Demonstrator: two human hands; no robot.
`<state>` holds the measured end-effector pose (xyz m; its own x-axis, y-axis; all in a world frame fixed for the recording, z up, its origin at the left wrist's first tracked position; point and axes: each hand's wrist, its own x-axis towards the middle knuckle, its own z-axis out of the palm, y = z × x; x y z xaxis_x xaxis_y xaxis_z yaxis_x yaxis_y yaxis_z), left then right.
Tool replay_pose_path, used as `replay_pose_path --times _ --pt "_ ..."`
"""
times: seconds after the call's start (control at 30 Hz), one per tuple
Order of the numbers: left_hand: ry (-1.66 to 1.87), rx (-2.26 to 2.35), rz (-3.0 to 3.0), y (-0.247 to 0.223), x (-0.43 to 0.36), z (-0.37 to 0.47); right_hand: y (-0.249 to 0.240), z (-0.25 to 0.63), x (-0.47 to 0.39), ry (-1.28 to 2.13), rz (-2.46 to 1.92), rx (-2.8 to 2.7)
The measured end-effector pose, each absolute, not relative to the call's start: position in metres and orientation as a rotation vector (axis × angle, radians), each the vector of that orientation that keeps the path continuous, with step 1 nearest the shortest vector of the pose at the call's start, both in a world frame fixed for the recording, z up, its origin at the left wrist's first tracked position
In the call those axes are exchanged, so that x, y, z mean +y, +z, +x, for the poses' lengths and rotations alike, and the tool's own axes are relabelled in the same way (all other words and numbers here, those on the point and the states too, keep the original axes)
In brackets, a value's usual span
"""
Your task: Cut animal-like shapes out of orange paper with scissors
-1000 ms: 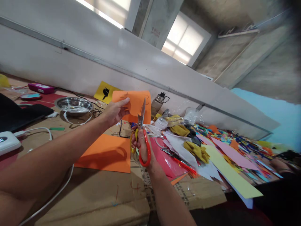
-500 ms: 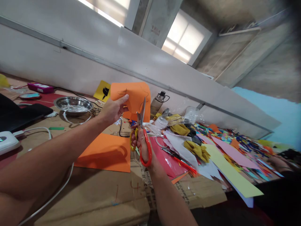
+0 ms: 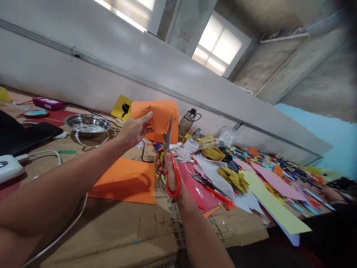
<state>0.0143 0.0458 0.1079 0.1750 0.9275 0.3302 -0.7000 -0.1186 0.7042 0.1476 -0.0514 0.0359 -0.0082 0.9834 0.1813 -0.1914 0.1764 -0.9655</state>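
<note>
My left hand (image 3: 137, 130) pinches a sheet of orange paper (image 3: 160, 115) by its left side, thumb in front and fingers behind. Dark curved lines are drawn on the sheet, which is held up above the table and bends a little. In my right hand (image 3: 166, 167) is a pair of scissors (image 3: 174, 175) with one red and one yellow handle loop. Their blades point up and stand apart, with the lower edge of the sheet between or against them; the exact contact is hard to make out. Below, a second orange sheet (image 3: 125, 182) lies flat under my left forearm.
A steel bowl (image 3: 87, 124) with a white strap stands at left, near a white device (image 3: 9, 167) with a cable. Behind my hands is a bottle (image 3: 187, 121). Paper scraps, yellow cloth (image 3: 233, 178) and a pale yellow strip (image 3: 275, 201) crowd the right. Cardboard (image 3: 117, 234) covers the front.
The top edge of the held orange sheet has dipped slightly. Both hands and the scissors have hardly moved.
</note>
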Motion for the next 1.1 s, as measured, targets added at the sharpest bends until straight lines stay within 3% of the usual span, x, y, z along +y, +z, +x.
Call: replay_pose_path --times 1.1 --pt "1.432 0.267 0.919 0.1016 0.0503 0.0168 0.0342 0.1477 -0.0526 1.196 -0.984 -1.13"
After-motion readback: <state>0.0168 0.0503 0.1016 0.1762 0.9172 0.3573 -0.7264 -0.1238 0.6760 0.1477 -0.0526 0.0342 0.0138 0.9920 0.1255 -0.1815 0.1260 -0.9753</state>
